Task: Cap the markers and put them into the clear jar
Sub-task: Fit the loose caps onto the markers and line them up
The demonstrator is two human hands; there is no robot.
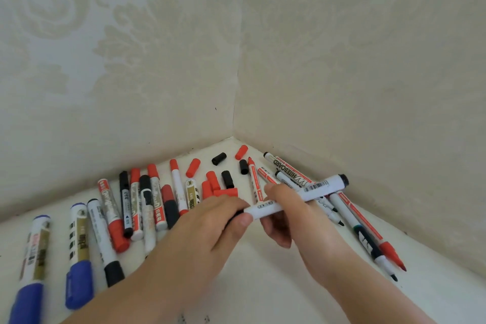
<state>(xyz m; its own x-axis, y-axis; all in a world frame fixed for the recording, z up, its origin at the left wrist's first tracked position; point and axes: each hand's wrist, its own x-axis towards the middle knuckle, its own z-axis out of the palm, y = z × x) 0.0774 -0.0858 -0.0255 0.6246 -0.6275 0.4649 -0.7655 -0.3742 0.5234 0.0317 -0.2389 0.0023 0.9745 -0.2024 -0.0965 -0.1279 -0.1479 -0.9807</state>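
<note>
Both hands hold one white marker (313,190) slanting up to the right, its far end black. My right hand (288,214) grips its middle. My left hand (219,221) pinches its near white end, with something dark partly hidden under the fingers. Loose red caps (193,167) and black caps (219,158) lie in the corner behind the hands. Several uncapped thin markers (368,234) lie to the right, tips toward me. No clear jar is in view.
A row of capped red, black and blue markers (126,205) lies on the white surface (263,284) at the left. Two patterned walls (236,60) meet in a corner just behind the pile.
</note>
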